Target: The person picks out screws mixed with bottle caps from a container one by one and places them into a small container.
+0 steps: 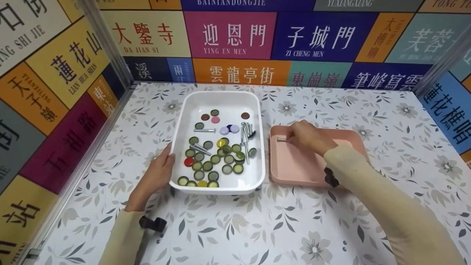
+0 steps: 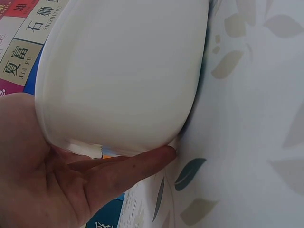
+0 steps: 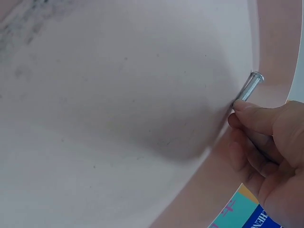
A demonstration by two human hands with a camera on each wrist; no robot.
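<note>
Bolt (image 1: 282,139) is projecting leftward from tight fingertip pinch of right hand (image 1: 306,137), long axis running sideways over pink tray (image 1: 290,165) near left wall (head end outermost). Left hand (image 1: 160,169), fingers extended, is touching white tub (image 1: 220,189) at left side.

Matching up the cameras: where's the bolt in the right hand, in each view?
Head: bolt right of centre, about mid-height, pinched by the right hand.
Left wrist: not in it.
Right wrist: bolt toward the right edge, a bit above mid-height.
Shared landmark: coloured sign panels, in all three views.
</note>
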